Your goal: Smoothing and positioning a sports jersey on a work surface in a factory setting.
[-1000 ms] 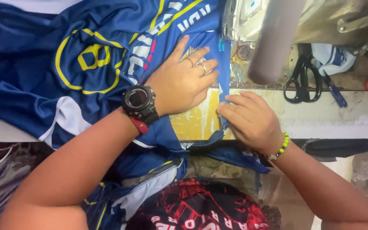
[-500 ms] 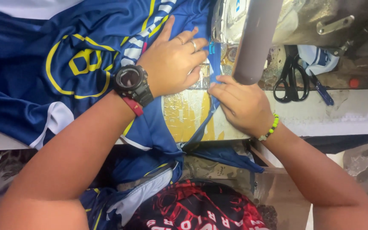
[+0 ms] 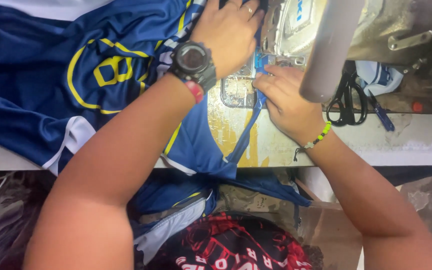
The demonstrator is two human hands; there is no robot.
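Black-handled scissors lie on the worn, pale table, right of the sewing machine. Just beside them rests a blue-handled tool, perhaps a pen or a clipper; it is too small to tell. A white and blue cloth scrap sits behind the scissors. Below the table edge lies a red and black printed fabric.

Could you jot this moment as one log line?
left hand: flat on blue jersey | right hand: pinching blue strip | sewing machine ahead

black wristwatch, beaded bracelet, ring
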